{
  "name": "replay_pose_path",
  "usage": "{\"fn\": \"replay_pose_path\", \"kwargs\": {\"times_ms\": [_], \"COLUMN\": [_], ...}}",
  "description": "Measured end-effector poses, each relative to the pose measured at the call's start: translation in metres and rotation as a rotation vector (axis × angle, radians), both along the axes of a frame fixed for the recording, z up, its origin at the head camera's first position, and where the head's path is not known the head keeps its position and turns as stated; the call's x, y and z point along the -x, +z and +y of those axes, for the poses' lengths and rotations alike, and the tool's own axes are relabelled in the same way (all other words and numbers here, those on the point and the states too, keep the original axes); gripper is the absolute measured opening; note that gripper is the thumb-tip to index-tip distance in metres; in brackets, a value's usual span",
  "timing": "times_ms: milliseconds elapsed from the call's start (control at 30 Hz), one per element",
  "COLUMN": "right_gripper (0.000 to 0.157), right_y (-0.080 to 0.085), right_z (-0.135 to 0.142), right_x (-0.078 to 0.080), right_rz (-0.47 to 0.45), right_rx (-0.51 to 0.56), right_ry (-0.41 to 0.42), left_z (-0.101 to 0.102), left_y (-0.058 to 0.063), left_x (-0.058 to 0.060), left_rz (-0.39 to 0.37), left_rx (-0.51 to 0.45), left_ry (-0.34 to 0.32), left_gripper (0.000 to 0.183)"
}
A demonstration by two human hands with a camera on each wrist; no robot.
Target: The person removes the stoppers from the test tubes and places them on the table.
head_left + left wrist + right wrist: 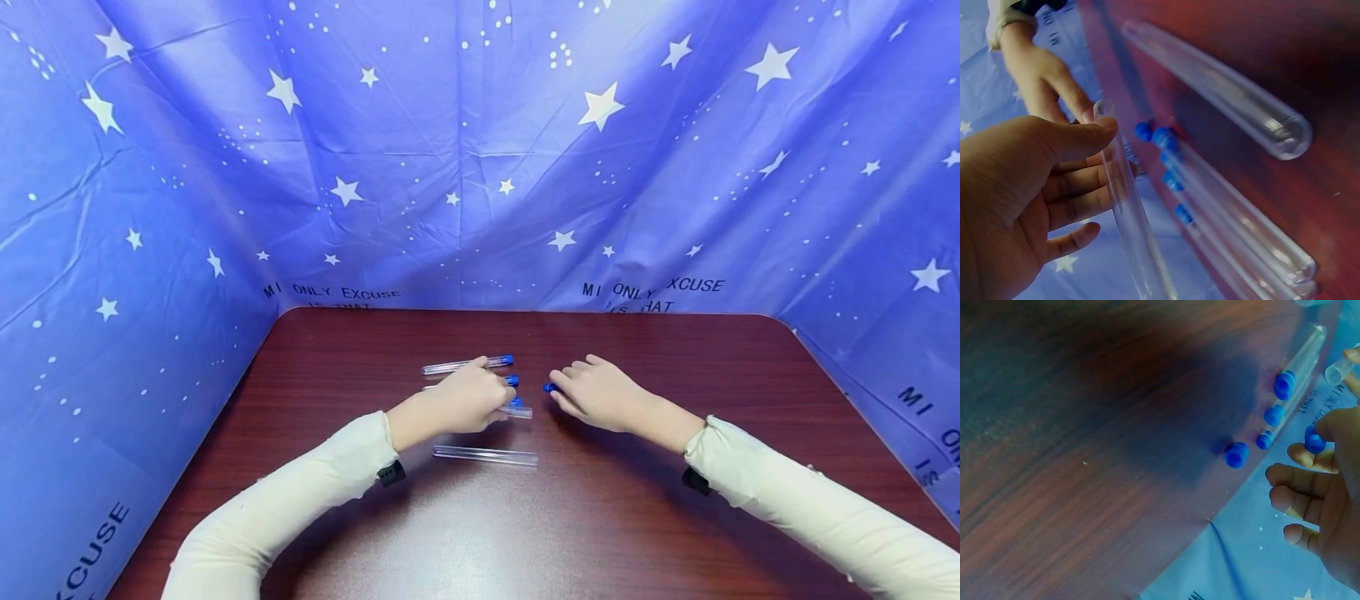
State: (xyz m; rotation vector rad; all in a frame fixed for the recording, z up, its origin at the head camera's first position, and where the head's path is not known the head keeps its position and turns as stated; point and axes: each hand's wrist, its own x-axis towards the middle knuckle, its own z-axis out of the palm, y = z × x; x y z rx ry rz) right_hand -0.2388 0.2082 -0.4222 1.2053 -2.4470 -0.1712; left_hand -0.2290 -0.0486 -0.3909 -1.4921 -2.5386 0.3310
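Note:
My left hand (471,397) pinches a clear test tube (1127,212) between thumb and fingers, its uncapped mouth pointing toward the right hand. My right hand (600,395) holds a small blue cap (1315,441) between thumb and index finger, the other fingers loosely bent. A short gap separates cap and tube mouth. Beyond and beneath the left hand lie several test tubes with blue caps (1284,385), side by side on the table; the hand partly covers them in the head view. Another uncapped test tube (486,455) rests on the table nearer to me.
A loose blue cap (1236,455) stands on the dark red wooden table (675,500), beside the capped tubes. Blue star-printed cloth (465,167) hangs around the back and sides of the table.

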Motion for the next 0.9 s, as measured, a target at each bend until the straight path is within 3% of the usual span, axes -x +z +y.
{"fn": "replay_pose_path", "kwargs": {"times_ms": [333,733,900], "right_gripper": [0.02,0.018,0.02], "right_y": [-0.005,-0.013,-0.019], "right_z": [0.001,0.005,0.005], "right_x": [-0.006,-0.007,-0.006], "right_rz": [-0.028,-0.042,-0.003], "right_rx": [-0.059,-0.086,-0.097], "right_ry": [-0.022,-0.034,-0.014], "left_z": [0.001,0.0,0.001], "left_y": [-0.024,-0.031,-0.033], "left_x": [-0.006,-0.007,-0.008], "left_rz": [0.082,0.021,0.008], "left_rx": [0.022,0.076,0.101], "left_ry": [-0.033,0.032,0.036], "left_gripper": [0.026,0.032,0.033]}}
